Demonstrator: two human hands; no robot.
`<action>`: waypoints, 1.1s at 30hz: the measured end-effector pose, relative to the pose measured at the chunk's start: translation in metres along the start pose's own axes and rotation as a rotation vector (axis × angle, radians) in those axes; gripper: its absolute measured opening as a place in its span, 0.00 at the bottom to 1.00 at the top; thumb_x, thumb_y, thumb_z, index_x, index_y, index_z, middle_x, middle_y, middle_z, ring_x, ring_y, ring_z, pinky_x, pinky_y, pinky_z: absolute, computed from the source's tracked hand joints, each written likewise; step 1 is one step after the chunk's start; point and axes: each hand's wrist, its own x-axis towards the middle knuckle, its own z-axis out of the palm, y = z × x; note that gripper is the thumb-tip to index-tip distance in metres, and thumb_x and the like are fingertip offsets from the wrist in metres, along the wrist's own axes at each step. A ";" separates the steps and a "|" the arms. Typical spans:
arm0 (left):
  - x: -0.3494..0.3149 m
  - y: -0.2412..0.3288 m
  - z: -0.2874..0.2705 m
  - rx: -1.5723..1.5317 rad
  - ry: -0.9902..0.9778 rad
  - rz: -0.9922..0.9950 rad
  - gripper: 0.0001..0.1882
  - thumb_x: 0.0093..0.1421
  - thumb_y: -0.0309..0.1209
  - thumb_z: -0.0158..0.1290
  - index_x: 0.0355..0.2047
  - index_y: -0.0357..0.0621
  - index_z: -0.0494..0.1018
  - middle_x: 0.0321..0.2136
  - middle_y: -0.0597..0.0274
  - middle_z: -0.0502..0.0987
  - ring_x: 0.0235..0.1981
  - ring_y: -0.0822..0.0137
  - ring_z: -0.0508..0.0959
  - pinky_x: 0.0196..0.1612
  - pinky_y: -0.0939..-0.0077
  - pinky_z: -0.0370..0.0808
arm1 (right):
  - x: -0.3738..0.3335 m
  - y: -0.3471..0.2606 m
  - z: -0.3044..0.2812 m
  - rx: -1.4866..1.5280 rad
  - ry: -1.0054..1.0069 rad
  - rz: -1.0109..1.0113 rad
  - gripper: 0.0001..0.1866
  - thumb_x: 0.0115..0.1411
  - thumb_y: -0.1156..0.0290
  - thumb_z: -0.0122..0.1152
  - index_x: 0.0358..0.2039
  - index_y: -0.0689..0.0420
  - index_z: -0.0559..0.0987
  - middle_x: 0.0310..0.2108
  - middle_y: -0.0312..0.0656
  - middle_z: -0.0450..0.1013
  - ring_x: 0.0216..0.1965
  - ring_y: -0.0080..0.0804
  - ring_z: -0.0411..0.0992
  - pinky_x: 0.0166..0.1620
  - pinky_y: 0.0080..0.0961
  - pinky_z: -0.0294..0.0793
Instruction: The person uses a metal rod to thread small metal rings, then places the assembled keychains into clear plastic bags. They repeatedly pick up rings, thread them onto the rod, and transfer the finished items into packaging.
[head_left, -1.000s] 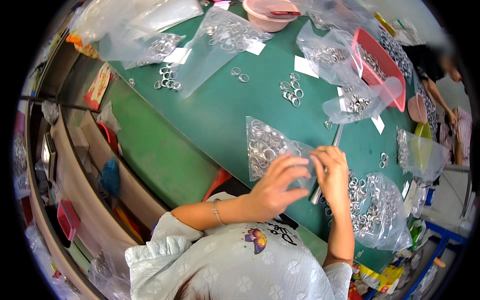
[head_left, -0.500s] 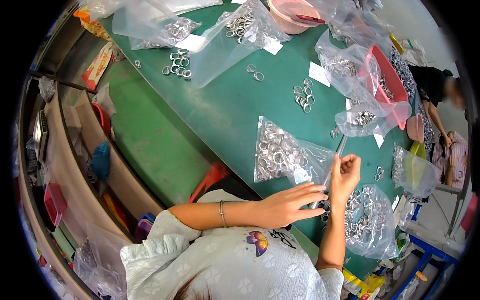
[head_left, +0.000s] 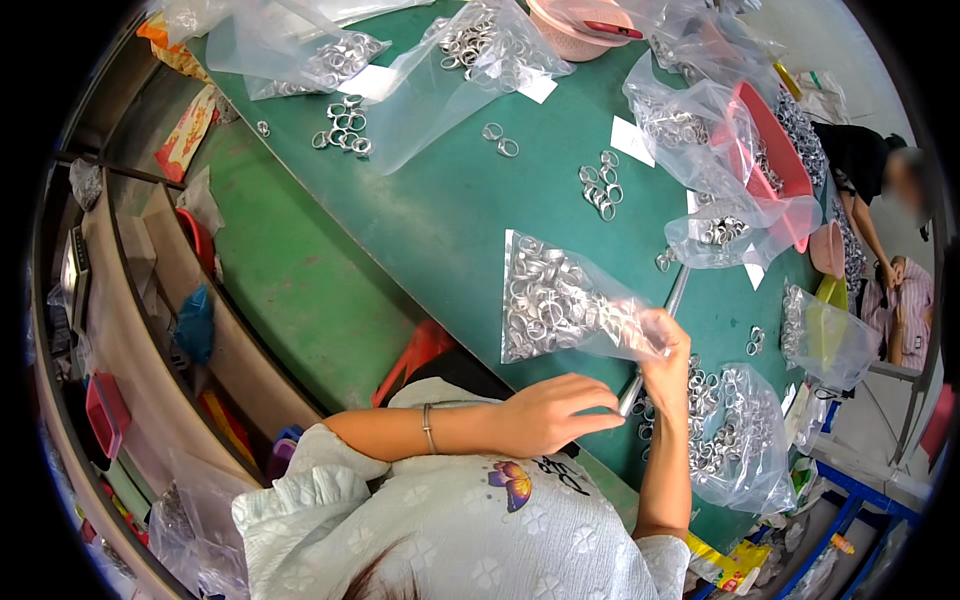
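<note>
The right hand [head_left: 668, 362] was raised above the green tabletop [head_left: 450, 220], its fingers [head_left: 655, 330] pinched together on the corner of a clear plastic bag [head_left: 560, 305] full of metal rings. The bag lay flat on the tabletop, stretching away to the left of those fingers. A slim metal rod [head_left: 662, 325] ran just behind the right fingers, partly hidden by them. The left hand [head_left: 550, 412] hovered nearer the body, fingers [head_left: 600, 418] extended and loosely together, holding nothing, tips close to the right wrist. Beyond the right fingers lay another open bag of rings [head_left: 735, 440], and loose rings [head_left: 600, 188] sat farther up the tabletop.
</note>
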 end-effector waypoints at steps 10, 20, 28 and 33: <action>-0.016 -0.009 0.002 0.064 -0.095 -0.085 0.14 0.49 0.22 0.51 0.38 0.40 0.73 0.37 0.59 0.70 0.39 0.60 0.71 0.42 0.69 0.68 | 0.032 -0.002 0.001 -0.537 -0.350 -0.252 0.24 0.58 0.65 0.56 0.54 0.56 0.67 0.53 0.50 0.63 0.54 0.45 0.60 0.55 0.37 0.61; -0.025 -0.016 0.000 0.123 -0.187 -0.194 0.14 0.50 0.26 0.54 0.39 0.40 0.73 0.38 0.59 0.69 0.42 0.60 0.70 0.45 0.68 0.67 | 0.036 -0.001 0.003 -0.515 -0.339 -0.369 0.20 0.50 0.68 0.64 0.42 0.59 0.71 0.43 0.46 0.69 0.46 0.44 0.64 0.50 0.35 0.64; -0.028 -0.018 0.001 0.146 -0.229 -0.223 0.14 0.51 0.27 0.53 0.40 0.39 0.73 0.38 0.58 0.69 0.42 0.60 0.69 0.46 0.68 0.66 | 0.037 -0.010 0.004 -0.212 -0.304 -0.189 0.07 0.50 0.75 0.62 0.29 0.62 0.73 0.29 0.39 0.73 0.34 0.28 0.68 0.41 0.25 0.67; -0.028 -0.017 0.001 0.138 -0.239 -0.214 0.14 0.52 0.28 0.53 0.40 0.38 0.72 0.38 0.58 0.69 0.42 0.59 0.70 0.46 0.67 0.66 | 0.036 -0.007 -0.002 0.171 -0.258 0.059 0.06 0.53 0.75 0.62 0.30 0.63 0.75 0.29 0.36 0.74 0.32 0.20 0.69 0.38 0.19 0.68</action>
